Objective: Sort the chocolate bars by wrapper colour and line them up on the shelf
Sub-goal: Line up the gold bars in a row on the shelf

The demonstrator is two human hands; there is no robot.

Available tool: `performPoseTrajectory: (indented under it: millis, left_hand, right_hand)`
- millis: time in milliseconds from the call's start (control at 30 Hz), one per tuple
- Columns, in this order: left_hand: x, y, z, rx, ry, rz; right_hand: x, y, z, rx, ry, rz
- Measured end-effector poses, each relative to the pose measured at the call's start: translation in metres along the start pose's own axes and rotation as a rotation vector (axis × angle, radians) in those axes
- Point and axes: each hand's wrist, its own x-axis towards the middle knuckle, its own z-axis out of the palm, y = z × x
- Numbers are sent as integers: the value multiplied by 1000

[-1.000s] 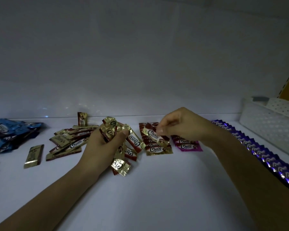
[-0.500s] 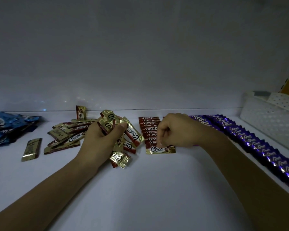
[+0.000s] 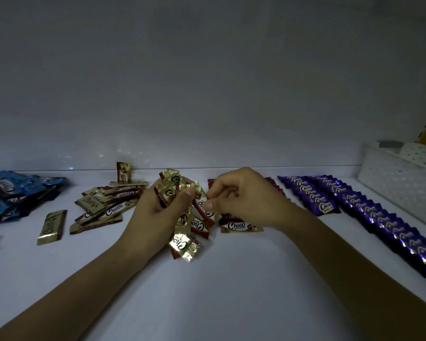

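Dim light, white shelf (image 3: pixel 231 291). Left hand (image 3: pixel 155 217) has its fingers curled round a bunch of gold-and-red bars (image 3: pixel 182 242), gripped upright just above the shelf, wrappers fanning out above and below the fist. Right hand (image 3: pixel 244 195) comes in from the right of the bunch, fingers curled, thumb and forefinger pinching the edge of one wrapper on the bunch's right side. Just right of the bunch, mostly hidden under the right hand, a row of red-and-gold bars (image 3: pixel 240 226) lies overlapped front to back; only the nearest one, with "Choco" legible, shows fully. Further right of the bunch, a short purple row (image 3: pixel 315 198), then a long purple row (image 3: pixel 379 217) running from the back wall toward the camera. Beyond those, farthest right of the bunch, a white perforated basket (image 3: pixel 399 188). Left of the bunch, a loose heap of gold-and-red bars (image 3: pixel 103 205), unsorted and overlapping; behind the heap one bar stands upright (image 3: pixel 123 172) against the back wall. Further left of the bunch, a single gold bar (image 3: pixel 52 226) lies flat, apart from the heap. Farthest left, a blue pile (image 3: pixel 12 193), jumbled, cut off by the frame edge
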Motion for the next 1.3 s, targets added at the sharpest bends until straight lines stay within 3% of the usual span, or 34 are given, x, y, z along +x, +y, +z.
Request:
performPoseTrajectory:
  millis: [267, 567, 933, 1000, 1133, 1300]
  left_hand:
    - [-1, 3, 1, -57, 22, -112]
    - [8, 2, -1, -29, 61, -96]
    - [-2, 0, 3, 11, 45, -88]
    - [-3, -1, 4, 16, 45, -94]
    - [-2, -2, 5, 53, 54, -62]
    - [2, 3, 4, 72, 67, -26]
  right_hand:
    - [-2, -3, -20, 190, 53, 84]
    - [-17, -1, -37, 128, -5, 43]
    - [-63, 27, -21, 366, 11, 124]
    - [-66, 30, -23, 309, 17, 77]
    - [-67, 39, -27, -22, -9, 19]
    - [-64, 36, -30, -185, 6, 10]
